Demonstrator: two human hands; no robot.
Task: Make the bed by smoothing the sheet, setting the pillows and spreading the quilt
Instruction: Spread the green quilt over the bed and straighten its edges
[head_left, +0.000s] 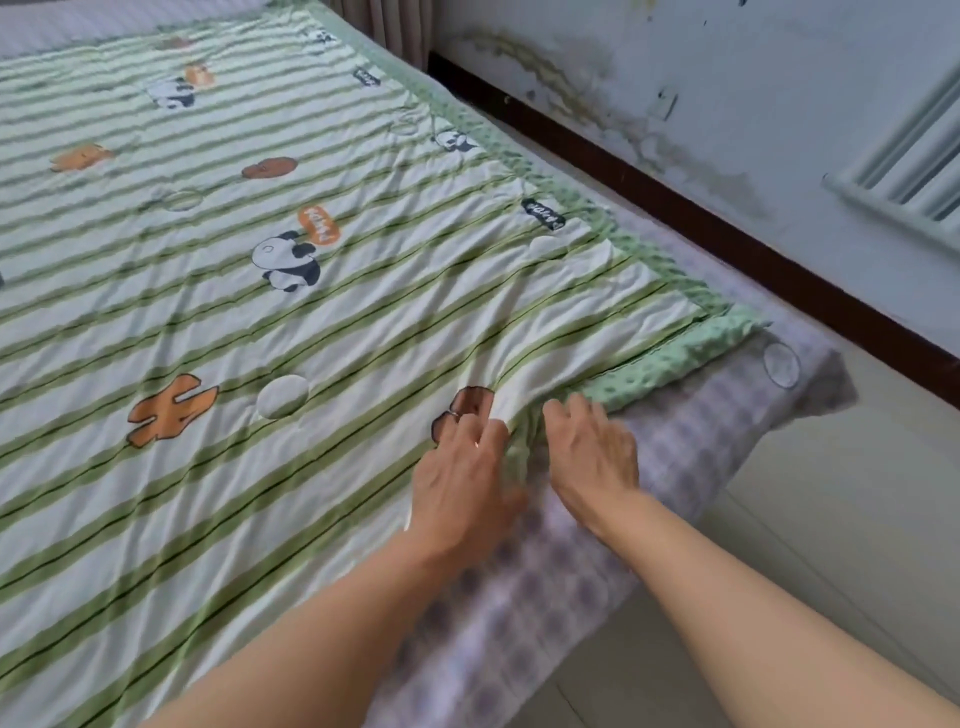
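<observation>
Green-striped quilt (291, 312), left hand (462, 478) seemingly pinching, right hand (592, 452) flat

A single head-worn wide-angle view looks forward and down from the bed's (675, 467) near edge, close over the quilt (260, 312), facing across it toward the stained wall (727, 104) and floor (831, 519) on the right.
</observation>
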